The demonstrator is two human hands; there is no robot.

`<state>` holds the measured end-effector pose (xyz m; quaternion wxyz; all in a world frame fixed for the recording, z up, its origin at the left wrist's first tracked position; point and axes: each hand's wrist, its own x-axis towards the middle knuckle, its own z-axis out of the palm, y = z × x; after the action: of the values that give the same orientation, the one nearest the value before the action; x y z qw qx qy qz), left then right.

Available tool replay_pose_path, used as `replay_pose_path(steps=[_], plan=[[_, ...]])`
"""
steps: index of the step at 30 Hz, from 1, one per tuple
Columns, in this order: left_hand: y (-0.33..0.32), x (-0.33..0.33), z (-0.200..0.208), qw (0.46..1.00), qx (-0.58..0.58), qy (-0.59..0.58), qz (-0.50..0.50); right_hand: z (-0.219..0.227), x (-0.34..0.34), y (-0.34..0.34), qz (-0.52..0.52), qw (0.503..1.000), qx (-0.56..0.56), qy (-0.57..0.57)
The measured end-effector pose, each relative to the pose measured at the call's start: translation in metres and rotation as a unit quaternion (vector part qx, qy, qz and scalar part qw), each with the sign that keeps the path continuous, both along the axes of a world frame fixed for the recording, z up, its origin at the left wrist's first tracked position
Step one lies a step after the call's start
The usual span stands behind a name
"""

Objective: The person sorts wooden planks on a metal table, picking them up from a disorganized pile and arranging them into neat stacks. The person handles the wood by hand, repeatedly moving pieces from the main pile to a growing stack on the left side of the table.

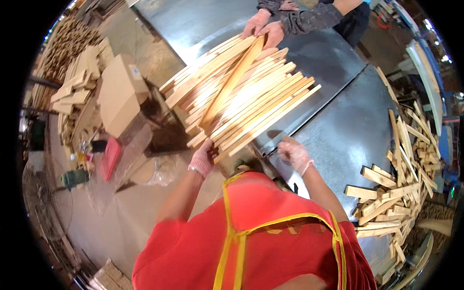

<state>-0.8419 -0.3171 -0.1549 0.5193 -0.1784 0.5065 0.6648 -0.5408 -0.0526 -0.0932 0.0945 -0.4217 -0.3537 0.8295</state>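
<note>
A broad layer of pale wooden strips [270,108] lies side by side on the dark metal table. Across it, at a slant, rests a darker wooden strip [232,84]. My left hand [202,158], in a pale pinkish glove, is closed at the near left ends of the strips, its fingertips partly hidden by the wood. My right hand [295,153], gloved alike, hovers over the table's near edge, right of the strips and apart from them. Its fingers are curled in, and nothing shows in them.
Across the table, a co-worker's gloved hands [266,30] touch the far end of the slanted strip. Loose wood pieces [394,193] heap up at the right of the metal table [338,128]. To the left stand a cardboard box [121,94], a red plastic item [110,157] and stacked wood [77,92].
</note>
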Motion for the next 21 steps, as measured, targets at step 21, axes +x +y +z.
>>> replay_pose_path(steps=[21], plan=[[0.162,-0.054,0.214,0.599,-0.109,0.363,-0.705,0.012,-0.098,-0.005,-0.083,0.969,0.078,-0.217]])
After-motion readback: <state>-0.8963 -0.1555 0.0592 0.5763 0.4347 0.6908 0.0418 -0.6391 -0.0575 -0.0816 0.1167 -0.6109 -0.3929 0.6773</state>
